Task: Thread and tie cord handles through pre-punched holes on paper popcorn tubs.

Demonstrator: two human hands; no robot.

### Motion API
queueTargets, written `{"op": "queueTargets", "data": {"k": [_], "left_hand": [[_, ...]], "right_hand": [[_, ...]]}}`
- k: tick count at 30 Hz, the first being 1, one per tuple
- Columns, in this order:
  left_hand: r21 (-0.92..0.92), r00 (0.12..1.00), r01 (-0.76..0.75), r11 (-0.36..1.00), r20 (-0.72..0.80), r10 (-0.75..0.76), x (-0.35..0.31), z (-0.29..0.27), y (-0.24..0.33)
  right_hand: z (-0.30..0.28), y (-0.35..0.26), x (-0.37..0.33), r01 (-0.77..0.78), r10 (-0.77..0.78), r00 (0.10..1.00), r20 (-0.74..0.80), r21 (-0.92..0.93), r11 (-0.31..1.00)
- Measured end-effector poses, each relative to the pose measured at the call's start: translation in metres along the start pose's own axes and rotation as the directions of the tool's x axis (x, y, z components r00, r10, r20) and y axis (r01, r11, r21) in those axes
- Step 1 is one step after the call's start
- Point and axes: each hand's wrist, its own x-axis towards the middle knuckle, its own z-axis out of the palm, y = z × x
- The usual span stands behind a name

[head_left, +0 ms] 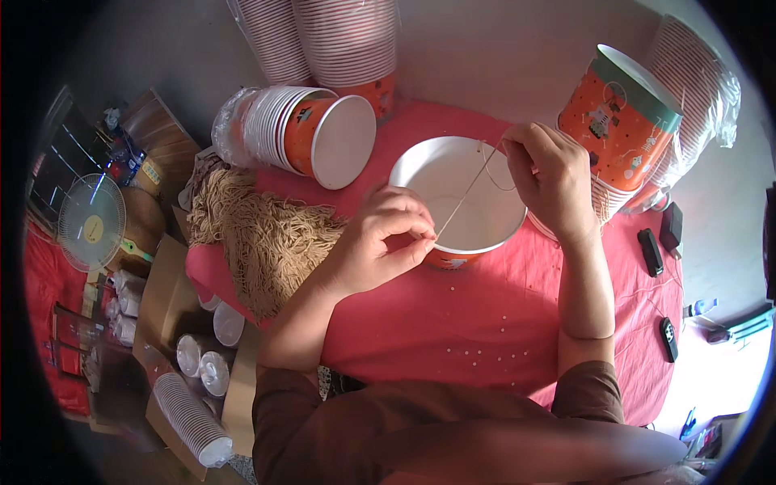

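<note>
A white-lined orange paper bucket [414, 167] stands upright in front of me, its mouth facing up. Over the mouth, a thin beige cord [466, 195] runs taut between my hands, with a loop of it hanging near the far right rim. My left hand [386, 236] pinches one end of the cord at the near left rim. Above the right side of the bucket, my right hand [553, 171] pinches the cord's upper part. Whether the cord passes through the bucket wall is hard to see. To the left lies a heap of beige cords [271, 234].
Nested buckets [343, 141] lie on their side at the back left, with tall stacks behind. An orange and green bucket [614, 113] tops a stack at right. Small white bits dot the red cloth [404, 331]. Black devices [650, 252] lie at the right edge. A cardboard box [166, 283] stands left.
</note>
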Motion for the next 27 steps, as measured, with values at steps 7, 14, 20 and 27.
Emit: {"op": "queueTargets", "data": {"k": [7, 14, 20, 27], "left_hand": [[0.197, 0.997, -0.045, 0.979, 0.067, 0.032, 0.005, -0.005, 0.001], [0.100, 0.999, -0.050, 0.994, 0.001, 0.050, 0.002, -0.021, -0.029], [-0.602, 0.915, 0.164, 0.781, -0.203, -0.349, -0.010, -0.017, -0.034], [-0.840, 0.883, -0.009, 0.542, -0.261, -0.390, -0.006, -0.017, -0.052]], "right_hand": [[-0.003, -0.001, -0.001, -0.049, 0.046, 0.998, 0.030, 0.110, 0.993], [-0.011, 0.006, -0.002, -0.174, 0.088, 0.984, 0.154, 0.750, 0.638], [-0.034, 0.012, 0.014, -0.114, -0.053, 0.971, 0.234, 0.644, 0.756], [-0.052, -0.005, 0.011, -0.026, -0.198, 0.890, 0.411, 0.481, 0.877]]}}
